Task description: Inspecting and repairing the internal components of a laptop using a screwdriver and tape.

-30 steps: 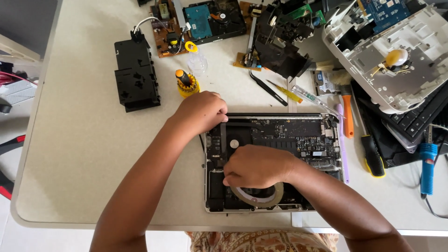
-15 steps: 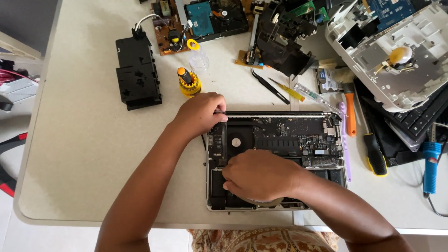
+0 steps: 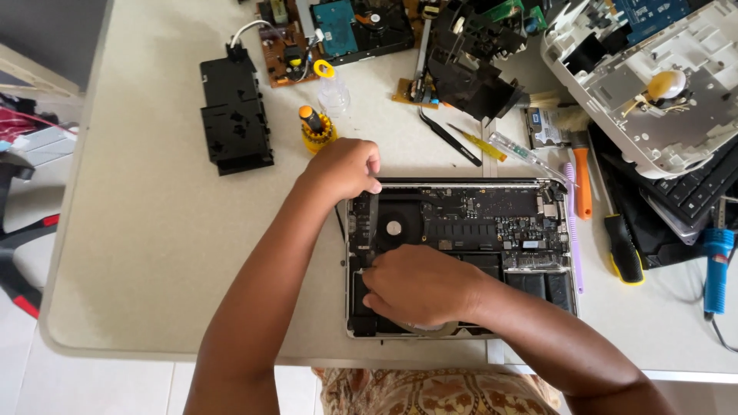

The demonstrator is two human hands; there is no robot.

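Two hands worked inside an opened laptop [image 3: 492, 223] amid a crowded bench.

Clutter ringed the far and right sides: a black power module [image 3: 234, 123], a yellow screwdriver handle [image 3: 315, 127], black tweezers [image 3: 450, 138], an orange-handled tool [image 3: 582, 180], a black-and-yellow screwdriver [image 3: 621, 246], a blue soldering tool [image 3: 716, 269], and bare circuit boards stacked beyond. The pale table [image 3: 138, 253] lay open to the left, its rounded near edge close below the laptop. The left hand [image 3: 342, 167] rested curled on the laptop's far-left corner, fingers bent and together. The right hand [image 3: 419, 284] lay closed over the near-left battery area beside the fan [image 3: 394, 227], fingertips pinching something I could not make out.
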